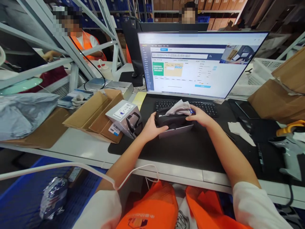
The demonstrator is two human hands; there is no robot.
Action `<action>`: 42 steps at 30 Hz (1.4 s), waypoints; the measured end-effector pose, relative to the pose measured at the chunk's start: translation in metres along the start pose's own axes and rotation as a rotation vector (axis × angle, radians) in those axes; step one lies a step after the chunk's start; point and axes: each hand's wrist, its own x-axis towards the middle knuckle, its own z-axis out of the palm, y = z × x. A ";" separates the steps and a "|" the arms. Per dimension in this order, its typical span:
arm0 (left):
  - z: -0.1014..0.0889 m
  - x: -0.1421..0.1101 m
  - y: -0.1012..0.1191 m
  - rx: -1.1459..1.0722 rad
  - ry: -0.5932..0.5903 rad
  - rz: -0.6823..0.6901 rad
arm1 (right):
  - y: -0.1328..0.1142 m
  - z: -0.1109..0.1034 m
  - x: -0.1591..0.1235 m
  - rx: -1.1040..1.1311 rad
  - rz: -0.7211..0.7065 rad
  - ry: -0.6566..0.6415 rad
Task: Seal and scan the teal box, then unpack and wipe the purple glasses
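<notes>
Both my hands grip a soft black case (172,121) just in front of the keyboard. My left hand (152,127) wraps its left side, thumb along the near edge, while my right hand (200,116) pinches the right end. Crumpled white wrapping (179,107) sticks out of the case top, and a bit of blue shows by my right fingers. Under the case is a shallow grey box (177,131), partly hidden. Left of my left hand, a grey printed carton (124,114) with a glasses picture leans on an open cardboard box (95,113).
A monitor (186,68) stands behind the keyboard (207,108). To the right are a phone (246,109), white paper scrap (241,133), pen (260,156) and scanner (289,156). A white cable (78,165) crosses the front left above a blue crate (21,203). Co-workers sit beyond.
</notes>
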 end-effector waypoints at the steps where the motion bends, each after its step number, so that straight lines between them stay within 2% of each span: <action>1: -0.001 -0.001 0.003 0.010 -0.032 -0.003 | 0.003 0.000 -0.001 -0.013 0.000 0.003; 3: -0.001 -0.003 0.007 0.053 -0.059 0.024 | 0.005 -0.003 -0.003 -0.061 -0.013 -0.001; 7: 0.000 -0.002 0.008 0.119 -0.026 0.086 | 0.005 -0.009 -0.009 -0.181 -0.038 -0.013; 13: -0.009 -0.002 0.009 0.232 -0.093 -0.101 | 0.017 -0.012 -0.006 -0.163 -0.013 -0.036; 15: -0.014 -0.002 0.007 0.271 -0.097 -0.101 | 0.019 -0.011 -0.006 -0.180 -0.018 -0.027; 18: -0.016 -0.002 0.005 0.245 -0.021 0.009 | 0.018 -0.011 -0.006 -0.219 -0.028 0.024; 22: -0.006 -0.004 0.006 0.237 0.091 0.172 | 0.015 -0.009 -0.007 -0.240 -0.038 0.145; 29: 0.019 -0.007 0.010 0.447 0.309 0.371 | 0.009 0.004 -0.007 -0.218 0.008 0.271; 32: 0.029 -0.005 0.012 0.418 0.411 0.470 | 0.007 0.008 -0.007 -0.223 0.053 0.281; 35: 0.037 -0.003 0.014 0.346 0.442 0.510 | 0.007 0.010 -0.007 -0.227 0.084 0.287; 39: 0.041 0.000 0.012 0.139 0.447 0.410 | 0.010 0.009 -0.005 -0.239 0.094 0.290; 42: 0.039 0.003 0.008 -0.039 0.371 0.313 | 0.012 0.008 -0.005 -0.235 0.101 0.290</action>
